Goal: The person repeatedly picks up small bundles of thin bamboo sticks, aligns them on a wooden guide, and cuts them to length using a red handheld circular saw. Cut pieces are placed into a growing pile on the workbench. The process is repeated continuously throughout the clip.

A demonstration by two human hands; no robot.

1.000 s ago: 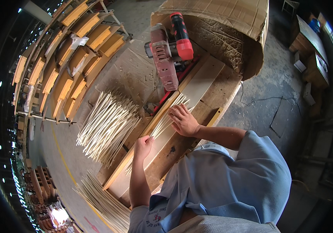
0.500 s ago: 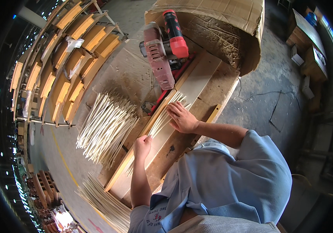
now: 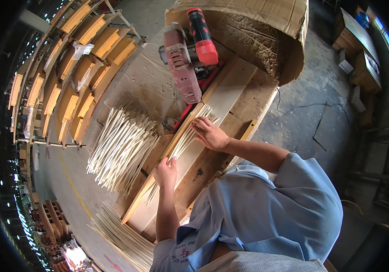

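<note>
A loose bundle of thin pale wooden sticks (image 3: 186,140) lies slantwise along a wooden fence on the work board (image 3: 187,159). My left hand (image 3: 165,172) is closed round the lower part of the bundle, thumb on top; stick ends show below it. Farther up, my right hand (image 3: 210,134) rests over the sticks' near side, its fingers slightly bent and apart. Beyond the far ends stands a power cutting saw with a dusty reddish guard (image 3: 182,63) and a red and black handle (image 3: 202,37).
Left of the board lies a big pile of similar sticks (image 3: 122,149), with longer sticks (image 3: 117,235) below it. A cardboard box (image 3: 267,50) with dust and scraps stands behind the saw. A rack of curved wooden parts (image 3: 74,72) is at far left.
My right hand's fingers have lifted and spread a little from lying flatter on the sticks. My left hand stays round the bundle. The whole view has shifted slightly.
</note>
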